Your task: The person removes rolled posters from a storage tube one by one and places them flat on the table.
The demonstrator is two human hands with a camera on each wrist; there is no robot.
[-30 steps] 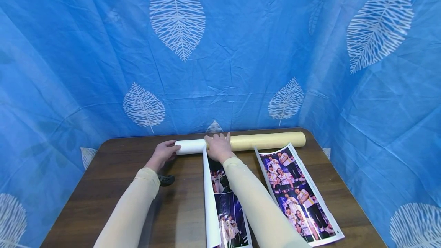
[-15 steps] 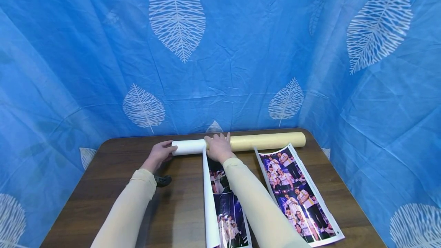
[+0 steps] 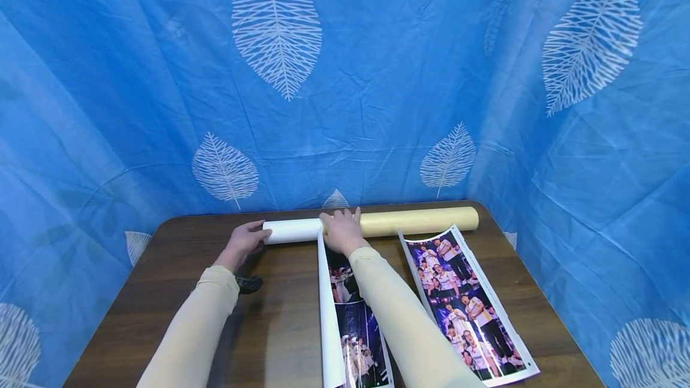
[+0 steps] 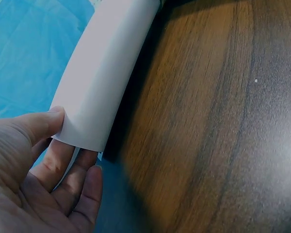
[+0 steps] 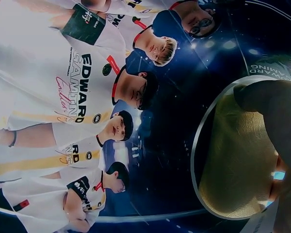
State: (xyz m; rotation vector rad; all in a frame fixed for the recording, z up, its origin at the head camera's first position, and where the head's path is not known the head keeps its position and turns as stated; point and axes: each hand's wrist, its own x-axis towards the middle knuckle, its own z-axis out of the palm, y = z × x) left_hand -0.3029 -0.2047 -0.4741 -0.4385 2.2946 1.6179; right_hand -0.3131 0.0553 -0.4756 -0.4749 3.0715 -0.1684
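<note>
A white paper roll (image 3: 291, 230) lies along the table's far side, sticking out leftward from the end of a pale yellow tube (image 3: 420, 221). My left hand (image 3: 242, 243) pinches the roll's left end. In the left wrist view the thumb presses the outside of the white roll (image 4: 102, 73) while fingers of the left hand (image 4: 43, 170) reach into its open end. My right hand (image 3: 343, 232) grips the yellow tube near its left end. Below that hand lies a partly curled photo poster (image 3: 358, 322); the right forearm covers part of it. The right wrist view shows its printed group photo (image 5: 87, 97).
A second photo poster (image 3: 469, 310) lies to the right, its left edge curling up. A blue curtain (image 3: 345, 106) with white leaf prints hangs behind the brown wooden table (image 3: 291, 328). A small dark object (image 3: 249, 284) shows beside the left wrist.
My left hand has drawn leftward with the white roll, so slightly more of the roll shows beyond the tube. The right hand, yellow tube and both posters have stayed put.
</note>
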